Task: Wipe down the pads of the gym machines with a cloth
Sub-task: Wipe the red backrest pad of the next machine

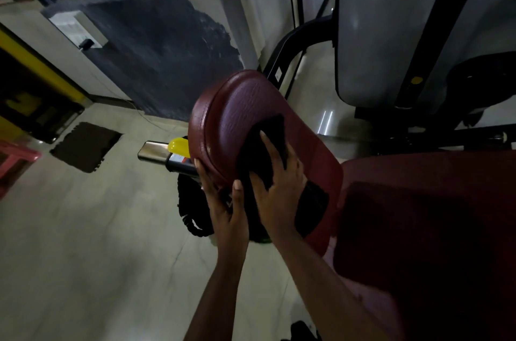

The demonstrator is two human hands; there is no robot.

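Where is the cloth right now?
In the head view, near the middle, the dark cloth lies on the maroon pad under the right hand, just right of the left hand gripping the pad's edge.

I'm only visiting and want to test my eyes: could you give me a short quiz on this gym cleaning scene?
1. Which hand presses the cloth on the pad? A left, B right.
2. True or false: the left hand hangs free.
3. Fill in: the pad's colour is ___.
Key: 1 B, the right hand. 2 False, it grips the pad's edge. 3 Dark red.
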